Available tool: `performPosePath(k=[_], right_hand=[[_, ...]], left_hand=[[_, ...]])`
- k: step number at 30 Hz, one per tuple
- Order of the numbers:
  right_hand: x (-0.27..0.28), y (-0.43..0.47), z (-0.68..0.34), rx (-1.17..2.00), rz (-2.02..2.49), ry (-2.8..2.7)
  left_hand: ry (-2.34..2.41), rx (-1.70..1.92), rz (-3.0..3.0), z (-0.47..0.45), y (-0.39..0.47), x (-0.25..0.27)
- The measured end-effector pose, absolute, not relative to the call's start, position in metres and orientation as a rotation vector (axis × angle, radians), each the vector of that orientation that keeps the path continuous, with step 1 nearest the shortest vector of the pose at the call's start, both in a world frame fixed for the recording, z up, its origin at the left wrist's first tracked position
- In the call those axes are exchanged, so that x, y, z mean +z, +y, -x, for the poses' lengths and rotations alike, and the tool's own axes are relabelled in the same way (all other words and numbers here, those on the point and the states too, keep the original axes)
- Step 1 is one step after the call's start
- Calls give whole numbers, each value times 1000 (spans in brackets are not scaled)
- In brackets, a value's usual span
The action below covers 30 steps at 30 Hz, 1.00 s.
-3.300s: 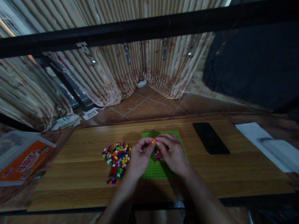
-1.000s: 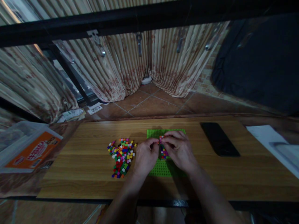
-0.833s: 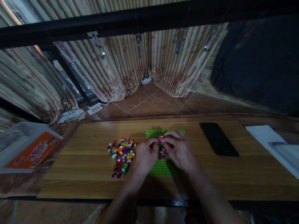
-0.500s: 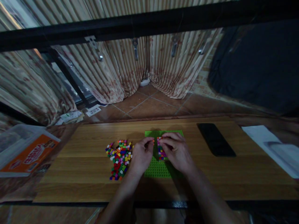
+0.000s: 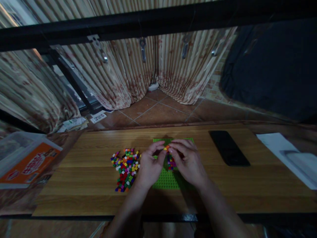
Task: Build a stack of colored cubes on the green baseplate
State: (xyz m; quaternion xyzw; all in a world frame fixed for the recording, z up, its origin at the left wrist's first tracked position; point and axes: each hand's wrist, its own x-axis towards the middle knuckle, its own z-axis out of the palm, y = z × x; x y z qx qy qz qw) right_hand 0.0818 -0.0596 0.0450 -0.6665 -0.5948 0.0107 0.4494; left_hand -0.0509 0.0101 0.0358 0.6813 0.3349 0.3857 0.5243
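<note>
A green studded baseplate lies on the wooden table under my two hands. Small coloured toy bricks stand on it in a narrow block, partly hidden by my right hand. My left hand pinches a tiny yellow brick between thumb and finger above the plate. Right against it is an orange brick, at the closed fingertips of my right hand. The fingers cover part of both bricks, and whether they are joined is too small to tell.
A loose heap of mixed bricks lies left of the plate. To the right rests a black phone-like slab. A clear plastic box with an orange label stands beyond the left edge; white sheets lie at the right.
My left hand has moved slightly right, and its fingertips now meet those of my right hand. A yellow brick shows beside the orange one between them.
</note>
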Motion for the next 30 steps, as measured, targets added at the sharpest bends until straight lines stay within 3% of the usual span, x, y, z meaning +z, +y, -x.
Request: performPosePath(k=[11,20,30], right_hand=[[47,-60,-78,136,1535,-1387],[43,-63,-94,-6,1657,-1412],[39,-67,-103,138,1691,-1442]], left_hand=[[823,957,-1707,51,4,39],[947,951,-1646,49,8,36],[1050,832,-1770,52,17,22]])
